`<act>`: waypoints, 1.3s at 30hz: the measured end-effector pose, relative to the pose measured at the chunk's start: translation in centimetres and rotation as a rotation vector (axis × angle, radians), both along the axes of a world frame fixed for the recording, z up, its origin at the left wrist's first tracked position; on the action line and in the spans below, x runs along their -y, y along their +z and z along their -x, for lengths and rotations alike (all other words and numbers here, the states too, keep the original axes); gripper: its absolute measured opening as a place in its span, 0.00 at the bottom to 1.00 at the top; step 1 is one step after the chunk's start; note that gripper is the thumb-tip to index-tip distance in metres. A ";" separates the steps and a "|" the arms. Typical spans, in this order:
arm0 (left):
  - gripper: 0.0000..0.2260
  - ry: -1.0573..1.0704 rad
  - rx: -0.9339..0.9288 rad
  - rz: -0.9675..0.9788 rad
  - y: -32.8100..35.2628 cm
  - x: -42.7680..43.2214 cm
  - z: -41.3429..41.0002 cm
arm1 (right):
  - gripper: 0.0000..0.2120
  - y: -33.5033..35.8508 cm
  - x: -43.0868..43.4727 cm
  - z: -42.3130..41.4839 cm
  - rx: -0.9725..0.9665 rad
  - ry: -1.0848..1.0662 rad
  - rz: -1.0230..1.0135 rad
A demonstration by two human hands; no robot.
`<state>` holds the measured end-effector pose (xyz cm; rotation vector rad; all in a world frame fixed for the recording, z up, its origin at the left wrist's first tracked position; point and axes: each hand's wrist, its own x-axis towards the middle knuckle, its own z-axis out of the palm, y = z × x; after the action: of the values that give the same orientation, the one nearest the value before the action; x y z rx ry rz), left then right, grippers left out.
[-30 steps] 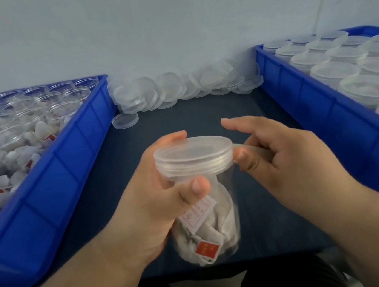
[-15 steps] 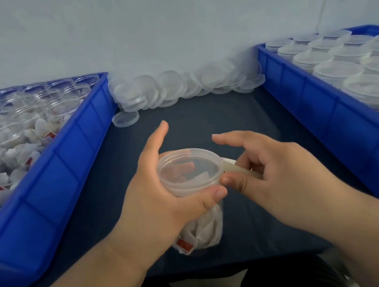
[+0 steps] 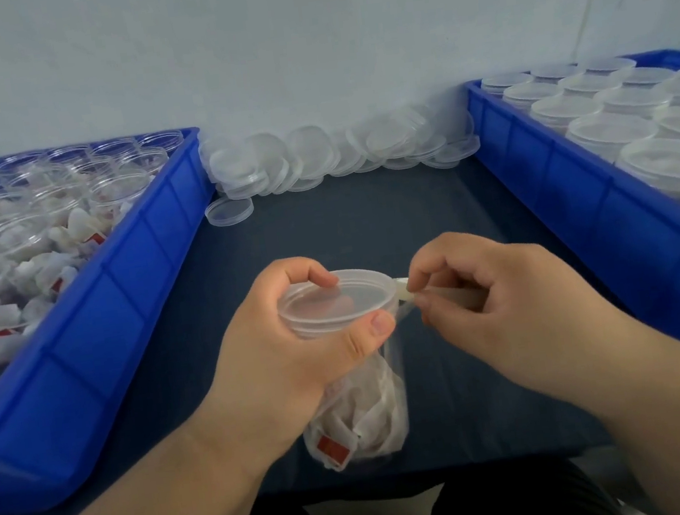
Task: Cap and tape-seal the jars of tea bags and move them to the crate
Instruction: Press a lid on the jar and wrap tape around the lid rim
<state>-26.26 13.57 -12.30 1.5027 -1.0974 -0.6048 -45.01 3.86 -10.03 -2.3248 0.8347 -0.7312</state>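
At lower centre, left hand (image 3: 285, 351) curls round the capped jar (image 3: 361, 414); right hand (image 3: 490, 293) pinches tape (image 3: 402, 292); pull it taut along the lid (image 3: 331, 301) seam.

Two blue crates (image 3: 93, 333) (image 3: 607, 196) wall the dark bench (image 3: 369, 227) left and right; loose lids (image 3: 316, 156) block its far edge.

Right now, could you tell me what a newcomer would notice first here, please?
The capped jar of tea bags at the centre, gripped by the left hand while the right hand pinches a strip of tape at the lid's edge. Blue crates flank it: the left crate holds open jars, the right crate capped ones, with loose lids piled at the back.
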 end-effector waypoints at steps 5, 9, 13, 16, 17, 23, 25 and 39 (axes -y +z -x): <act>0.24 -0.028 -0.009 0.020 0.3 -0.4 0.3 | 0.05 0.6 -0.2 -0.1 -0.028 0.007 0.087; 0.24 -0.026 0.058 0.059 0.7 -0.7 0.3 | 0.04 0.8 -0.4 -0.4 0.009 -0.048 0.101; 0.24 -0.031 0.143 0.092 1.9 -0.9 0.2 | 0.03 0.7 -0.8 -0.8 0.088 -0.125 0.170; 0.25 -0.116 0.217 0.110 3.2 -1.5 0.5 | 0.02 -0.2 1.0 -1.9 0.110 -0.254 0.083; 0.26 -0.201 0.243 0.140 3.4 -1.8 1.0 | 0.02 -0.4 2.6 -1.9 0.074 -0.340 0.026; 0.25 -0.224 0.014 0.149 3.4 -1.6 1.7 | 0.03 -0.6 8.3 -0.4 0.045 -0.495 -0.006; 0.27 -0.138 -0.237 0.131 3.9 -0.9 0.1 | 0.14 -2.1 7.0 -1.4 -0.088 -0.349 0.097; 0.27 -0.169 -0.658 0.144 4.6 -0.9 -1.5 | 0.22 -1.1 1.6 -2.7 -0.080 -0.200 0.038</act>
<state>-24.80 14.51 -7.75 0.9769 -0.7313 -1.0249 -42.30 2.26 -11.16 -2.3397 1.1103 -0.7458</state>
